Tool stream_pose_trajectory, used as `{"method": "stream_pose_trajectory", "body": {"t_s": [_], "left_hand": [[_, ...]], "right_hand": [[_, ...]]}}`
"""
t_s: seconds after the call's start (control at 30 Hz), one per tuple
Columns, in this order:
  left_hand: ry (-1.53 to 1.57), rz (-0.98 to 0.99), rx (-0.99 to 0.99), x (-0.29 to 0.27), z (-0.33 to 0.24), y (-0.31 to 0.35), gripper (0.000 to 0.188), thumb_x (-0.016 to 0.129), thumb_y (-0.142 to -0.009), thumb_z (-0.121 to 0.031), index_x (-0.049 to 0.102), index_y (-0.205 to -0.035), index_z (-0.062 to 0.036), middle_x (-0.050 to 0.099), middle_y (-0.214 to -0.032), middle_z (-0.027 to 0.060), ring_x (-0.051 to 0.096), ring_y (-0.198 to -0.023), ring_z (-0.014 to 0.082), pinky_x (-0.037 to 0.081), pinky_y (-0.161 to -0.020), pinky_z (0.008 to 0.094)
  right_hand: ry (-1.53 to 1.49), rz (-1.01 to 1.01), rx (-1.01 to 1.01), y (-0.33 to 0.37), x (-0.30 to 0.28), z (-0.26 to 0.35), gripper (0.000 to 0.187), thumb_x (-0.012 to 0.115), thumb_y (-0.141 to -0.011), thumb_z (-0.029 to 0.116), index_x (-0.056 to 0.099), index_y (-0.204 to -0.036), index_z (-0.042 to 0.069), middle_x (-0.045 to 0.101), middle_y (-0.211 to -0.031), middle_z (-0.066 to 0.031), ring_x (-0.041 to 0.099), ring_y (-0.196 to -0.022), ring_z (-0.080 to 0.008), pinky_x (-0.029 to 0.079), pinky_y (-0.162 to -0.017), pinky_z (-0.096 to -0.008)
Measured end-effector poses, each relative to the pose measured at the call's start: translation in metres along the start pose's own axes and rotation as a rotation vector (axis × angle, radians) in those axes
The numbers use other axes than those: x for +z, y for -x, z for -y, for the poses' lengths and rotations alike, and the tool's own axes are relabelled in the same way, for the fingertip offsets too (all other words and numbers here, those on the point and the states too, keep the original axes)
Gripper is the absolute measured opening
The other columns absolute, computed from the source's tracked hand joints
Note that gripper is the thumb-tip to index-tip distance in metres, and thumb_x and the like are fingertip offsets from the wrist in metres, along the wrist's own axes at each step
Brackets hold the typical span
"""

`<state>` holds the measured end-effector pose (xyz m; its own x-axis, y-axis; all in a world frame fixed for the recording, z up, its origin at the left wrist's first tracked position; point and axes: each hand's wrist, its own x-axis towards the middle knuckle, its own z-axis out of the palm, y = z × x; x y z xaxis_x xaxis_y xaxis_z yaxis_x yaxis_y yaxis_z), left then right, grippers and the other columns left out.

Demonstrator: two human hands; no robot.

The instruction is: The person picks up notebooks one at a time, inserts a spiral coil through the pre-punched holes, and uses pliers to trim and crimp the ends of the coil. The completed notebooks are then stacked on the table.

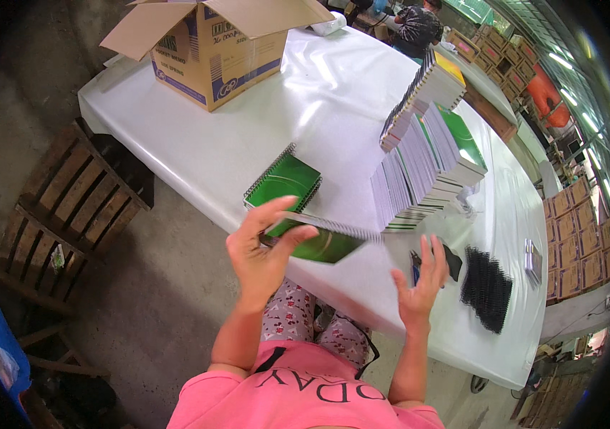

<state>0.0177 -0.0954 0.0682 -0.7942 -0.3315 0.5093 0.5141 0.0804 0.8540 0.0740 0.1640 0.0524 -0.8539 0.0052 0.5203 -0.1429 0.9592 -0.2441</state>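
Note:
My left hand (262, 250) grips a green-covered spiral notebook (323, 242) by its near corner and holds it above the table's front edge. My right hand (419, 282) is open with fingers spread, just right of that notebook, over a small dark object (452, 261) on the white table (333, 93). A small stack of green spiral notebooks (283, 182) lies beyond my left hand. A tall, leaning stack of unbound notebooks (426, 168) rises behind my right hand. A pile of black spiral coils (487, 287) lies to the right.
An open cardboard box (212, 50) stands at the table's far left corner. Wooden pallets (69, 207) sit on the concrete floor at the left. Another person (419, 28) works at the far end. Stacked cartons (577, 236) fill the right side.

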Motion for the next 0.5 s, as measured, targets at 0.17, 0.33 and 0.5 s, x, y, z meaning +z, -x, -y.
{"method": "stream_pose_trajectory", "body": {"t_s": [0.17, 0.33, 0.5], "left_hand": [[-0.243, 0.281, 0.210, -0.005, -0.020, -0.040, 0.045, 0.080, -0.068, -0.004, 0.065, -0.110, -0.0056, 0.068, -0.105, 0.0120, 0.064, -0.099, 0.0177, 0.049, -0.083, 0.0304], [-0.408, -0.103, 0.070, -0.030, 0.036, -0.070, 0.041, 0.072, -0.082, -0.023, 0.063, -0.118, -0.0062, 0.064, -0.116, 0.0104, 0.064, -0.087, 0.0185, 0.048, -0.075, 0.0304], [-0.103, 0.073, -0.547, -0.038, 0.081, -0.038, 0.042, 0.063, -0.091, -0.025, 0.057, -0.125, -0.0016, 0.063, -0.120, 0.0116, 0.059, -0.103, 0.0195, 0.046, -0.085, 0.0317]], "right_hand": [[-0.831, 0.446, -0.028, -0.081, 0.002, 0.107, 0.076, 0.071, -0.076, 0.002, 0.035, -0.143, 0.010, 0.062, -0.102, -0.0145, 0.063, -0.086, -0.0210, 0.053, -0.074, -0.0319], [-1.403, 0.278, 0.362, -0.134, 0.090, 0.104, 0.075, 0.070, -0.079, 0.003, 0.031, -0.143, 0.006, 0.059, -0.095, -0.0132, 0.061, -0.087, -0.0173, 0.052, -0.071, -0.0294], [-1.048, 0.199, 0.432, -0.134, 0.146, 0.110, 0.069, 0.074, -0.077, 0.011, 0.036, -0.133, -0.001, 0.061, -0.096, -0.0154, 0.063, -0.086, -0.0205, 0.052, -0.073, -0.0320]]}}
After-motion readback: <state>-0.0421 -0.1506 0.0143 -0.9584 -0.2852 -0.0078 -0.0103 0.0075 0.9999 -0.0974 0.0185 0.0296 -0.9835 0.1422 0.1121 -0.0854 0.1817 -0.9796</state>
